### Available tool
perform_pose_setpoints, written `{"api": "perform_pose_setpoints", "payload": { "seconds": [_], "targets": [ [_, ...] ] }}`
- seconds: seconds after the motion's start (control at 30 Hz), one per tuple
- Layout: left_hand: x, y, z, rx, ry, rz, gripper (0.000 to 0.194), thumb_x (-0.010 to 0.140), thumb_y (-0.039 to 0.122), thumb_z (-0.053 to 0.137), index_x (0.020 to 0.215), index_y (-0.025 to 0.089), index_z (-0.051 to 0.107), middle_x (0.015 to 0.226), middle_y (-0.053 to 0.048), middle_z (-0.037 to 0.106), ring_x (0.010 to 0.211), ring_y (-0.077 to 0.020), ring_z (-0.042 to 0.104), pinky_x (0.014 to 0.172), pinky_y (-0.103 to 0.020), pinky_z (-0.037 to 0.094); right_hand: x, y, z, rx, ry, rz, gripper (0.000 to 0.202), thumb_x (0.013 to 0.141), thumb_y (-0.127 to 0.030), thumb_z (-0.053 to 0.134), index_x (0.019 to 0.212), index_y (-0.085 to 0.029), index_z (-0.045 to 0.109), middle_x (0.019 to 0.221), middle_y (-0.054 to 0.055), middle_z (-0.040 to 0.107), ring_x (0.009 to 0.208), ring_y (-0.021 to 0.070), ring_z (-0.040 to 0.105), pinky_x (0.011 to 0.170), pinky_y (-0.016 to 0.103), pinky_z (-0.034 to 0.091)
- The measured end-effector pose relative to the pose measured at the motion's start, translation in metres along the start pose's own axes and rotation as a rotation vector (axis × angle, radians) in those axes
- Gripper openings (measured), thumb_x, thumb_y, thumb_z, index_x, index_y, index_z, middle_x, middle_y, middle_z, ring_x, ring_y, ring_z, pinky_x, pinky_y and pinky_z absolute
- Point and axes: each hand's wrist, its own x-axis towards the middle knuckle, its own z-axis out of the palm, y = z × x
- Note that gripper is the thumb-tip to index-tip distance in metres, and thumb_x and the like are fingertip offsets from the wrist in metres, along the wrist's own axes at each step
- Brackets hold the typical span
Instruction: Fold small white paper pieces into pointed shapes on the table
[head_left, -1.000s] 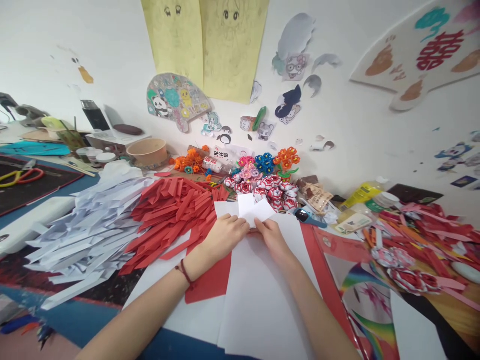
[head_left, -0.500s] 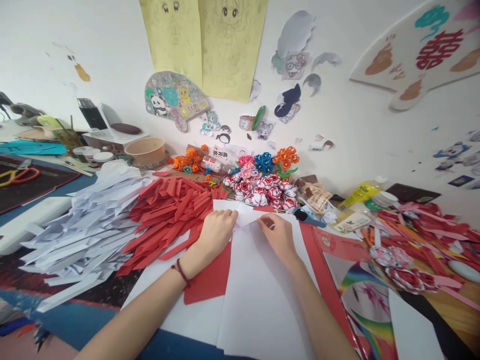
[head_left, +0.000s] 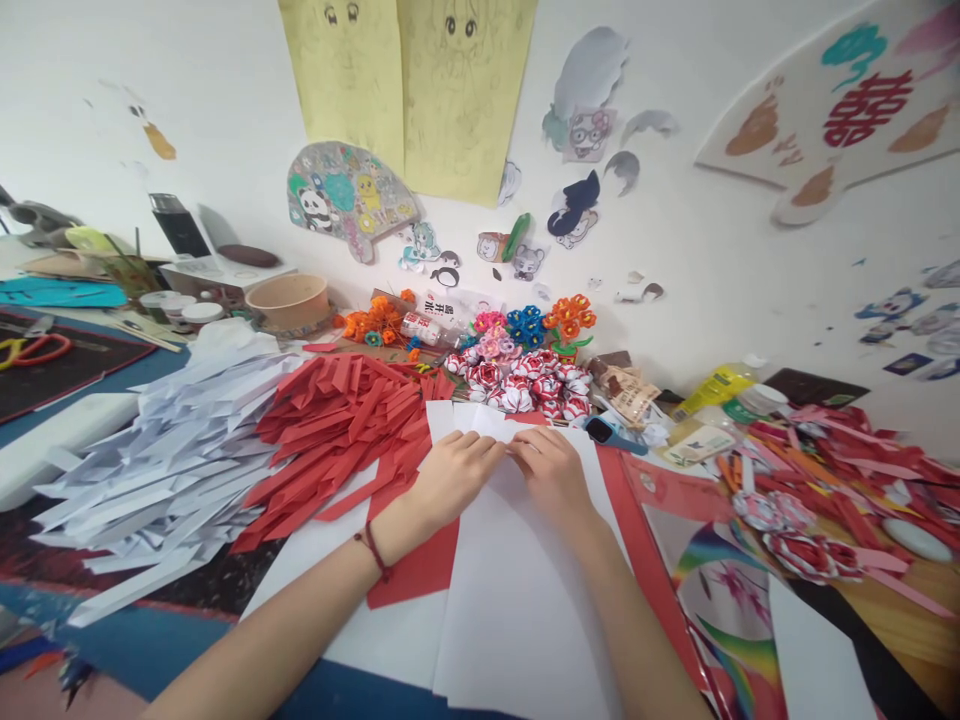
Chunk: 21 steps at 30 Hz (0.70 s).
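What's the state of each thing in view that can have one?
Left hand: curled over small white paper
Right hand: thumb and fingertips pinched at its edge
Small white paper: mostly hidden; folds unclear
Large white sheet: flat
White strips: folded, heaped
Red strips: folded, heaped
Scissors: lying down, cut off by frame
Black flask: upright, lid on
Tan bowl: uncovered
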Motion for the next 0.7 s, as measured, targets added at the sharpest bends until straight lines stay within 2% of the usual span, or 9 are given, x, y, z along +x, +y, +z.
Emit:
{"api": "perform_pose_setpoints", "payload": {
  "seconds": [0.17, 0.3, 0.4, 0.5, 0.7],
  "targets": [
    [0.0, -0.002, 0.004, 0.008, -0.041, -0.029, 0.01, 0.092, 0.019, 0.046, 0.089, 0.018, 0.056, 0.083, -0.003, 0.058, 0.076, -0.0185, 0.052, 0.064, -0.033, 0.036, -0.001, 0.015, -0.017, 0.0, -0.163, -0.015, 0.023, 0.086, -0.01, 0.049, 0.084, -0.018, 0.07, 0.086, 0.006, 0.069, 0.087, 0.0189, 0.057, 0.079, 0.031, 0.043],
    [-0.002, 0.002, 0.009, -0.022, -0.106, 0.047, 0.009, 0.09, 0.016, 0.048, 0.089, 0.017, 0.057, 0.083, -0.004, 0.06, 0.079, -0.0189, 0.053, 0.066, -0.033, 0.037, -0.004, 0.015, -0.03, 0.009, -0.306, 0.036, 0.026, 0.079, -0.004, 0.051, 0.082, -0.02, 0.071, 0.09, 0.004, 0.07, 0.089, 0.0191, 0.059, 0.083, 0.033, 0.043],
    [-0.002, 0.006, 0.013, -0.045, -0.14, 0.072, 0.011, 0.091, 0.017, 0.047, 0.09, 0.017, 0.058, 0.082, -0.004, 0.06, 0.078, -0.019, 0.053, 0.066, -0.033, 0.037, -0.01, 0.011, -0.033, 0.016, -0.333, 0.066, 0.023, 0.081, -0.008, 0.053, 0.092, -0.02, 0.07, 0.093, 0.004, 0.07, 0.09, 0.0195, 0.06, 0.082, 0.033, 0.043],
    [-0.002, 0.008, 0.014, -0.066, -0.157, 0.044, 0.01, 0.09, 0.015, 0.049, 0.091, 0.018, 0.058, 0.084, -0.003, 0.061, 0.079, -0.0192, 0.053, 0.067, -0.033, 0.037, -0.017, 0.006, -0.032, 0.052, -0.336, 0.098, 0.019, 0.088, -0.016, 0.051, 0.086, -0.021, 0.069, 0.087, 0.003, 0.069, 0.085, 0.0179, 0.06, 0.078, 0.031, 0.043],
    [-0.004, 0.008, 0.01, -0.095, -0.191, 0.026, 0.013, 0.088, 0.013, 0.049, 0.096, 0.019, 0.058, 0.086, -0.003, 0.06, 0.079, -0.0189, 0.052, 0.066, -0.033, 0.038, -0.026, -0.001, -0.027, 0.121, -0.278, 0.213, 0.019, 0.089, -0.015, 0.048, 0.079, -0.02, 0.063, 0.08, 0.003, 0.064, 0.08, 0.0164, 0.057, 0.073, 0.027, 0.042]
  ]
}}
